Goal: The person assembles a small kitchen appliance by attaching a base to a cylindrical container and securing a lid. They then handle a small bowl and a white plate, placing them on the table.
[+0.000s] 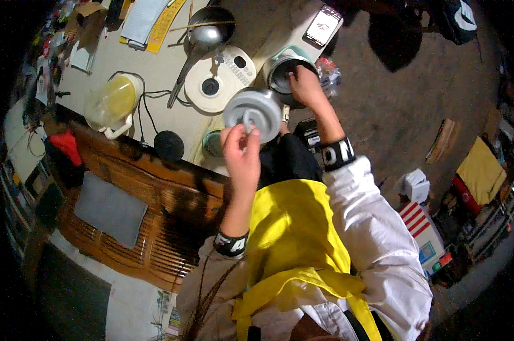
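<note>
In my left hand (242, 149) is a round grey lid (262, 108), pinched by the knob at its middle. My right hand (306, 86) reaches over a round container with a dark inside (277, 77). Its fingers are bent down into the container's mouth, and whatever they hold is hidden. The lid hangs just to the left of the container and nearer to me. Behind the lid lies a round cream-coloured appliance lid or base (197, 94) with a dark knob. A pale green-rimmed cup or jar (212, 143) is partly covered by my left hand.
On the table (160, 68) stand a metal pan (210, 35) with a long handle and a clear jug (112, 102) holding something yellow. A lit phone (323, 26) rests beyond the container. Left of me is a wooden bench (171, 204) with a grey cushion (111, 209).
</note>
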The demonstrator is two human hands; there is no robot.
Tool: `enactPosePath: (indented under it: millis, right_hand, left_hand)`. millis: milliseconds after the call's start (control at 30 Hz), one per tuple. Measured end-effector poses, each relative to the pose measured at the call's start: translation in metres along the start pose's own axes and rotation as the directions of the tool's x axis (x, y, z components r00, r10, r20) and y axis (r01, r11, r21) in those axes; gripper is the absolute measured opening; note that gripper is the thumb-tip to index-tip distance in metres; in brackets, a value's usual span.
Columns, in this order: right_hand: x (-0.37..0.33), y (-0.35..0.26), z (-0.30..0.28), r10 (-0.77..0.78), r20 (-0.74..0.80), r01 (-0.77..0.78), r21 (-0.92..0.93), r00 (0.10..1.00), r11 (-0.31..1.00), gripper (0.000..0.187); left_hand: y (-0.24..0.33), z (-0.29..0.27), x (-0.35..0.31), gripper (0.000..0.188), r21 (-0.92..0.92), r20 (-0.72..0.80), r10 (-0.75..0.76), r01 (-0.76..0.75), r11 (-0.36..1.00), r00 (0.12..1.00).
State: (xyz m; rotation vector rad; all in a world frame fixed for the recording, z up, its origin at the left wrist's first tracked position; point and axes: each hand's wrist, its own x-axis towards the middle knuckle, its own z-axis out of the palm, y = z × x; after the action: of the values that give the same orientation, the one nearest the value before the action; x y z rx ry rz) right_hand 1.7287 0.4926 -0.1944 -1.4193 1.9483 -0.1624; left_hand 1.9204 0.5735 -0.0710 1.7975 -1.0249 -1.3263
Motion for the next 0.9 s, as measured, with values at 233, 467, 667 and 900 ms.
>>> enactPosePath:
  millis: [233, 467, 667, 900]
  right_hand:
    - [-0.081, -0.013, -0.059, 0.208, -0.367, 0.131, 0.713, 0.907, 0.689, 0.024]
    - [-0.068, 0.017, -0.026, -0.048, -0.548, 0.137, 0.122, 0.835, 0.983, 0.027]
    - [-0.088, 0.005, -0.002, 0.213, -0.551, 0.052, 0.426, 0.807, 0.903, 0.038]
    - [-0.138, -0.023, 0.136, 0.018, -0.352, 0.118, 0.362, 0.936, 0.925, 0.046]
  left_hand:
    - [0.005, 0.078, 0.022, 0.018, -0.003, 0.116, 0.154, -0.154, 0.988, 0.981]
    - [-0.029, 0.128, 0.045, 0.025, 0.217, 0.053, 0.217, -0.224, 0.95, 0.975]
    - [-0.004, 0.132, 0.05, 0.052, 0.412, 0.083, -0.008, -0.027, 0.911, 0.997]
    - [-0.011, 0.081, 0.012, 0.028, 0.182, -0.083, 0.174, -0.157, 0.971, 0.981]
